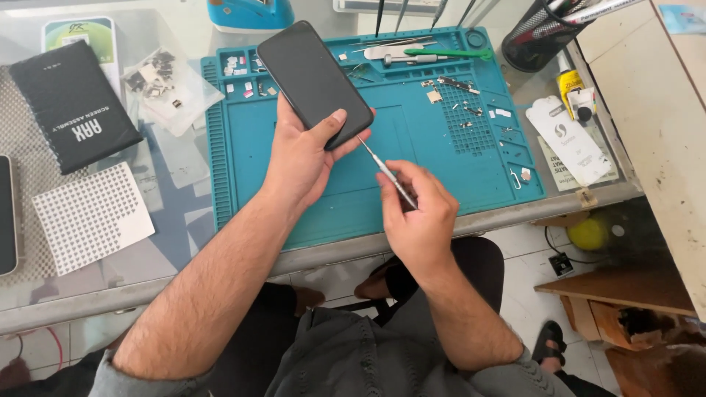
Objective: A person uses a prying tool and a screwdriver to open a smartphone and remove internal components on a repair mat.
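Black, glossy and probably slippery and fragile, the phone point(315, 82) sits tilted at upper centre over the teal mat point(412, 176), left hand point(298, 158) clamping its lower edges, the safest hold, while right hand point(419, 213) pinches a thin metal tool point(386, 171) at its corner.

Bare middle of the teal silicone work mat point(412, 158) open, loose small metal parts point(463, 110) crowding its right, black mesh pen cup point(533, 37) blocking the far right corner

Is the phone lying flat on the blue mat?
No, the left hand holds the black phone tilted up above the blue mat, while the right hand puts a thin metal tool to its lower edge.
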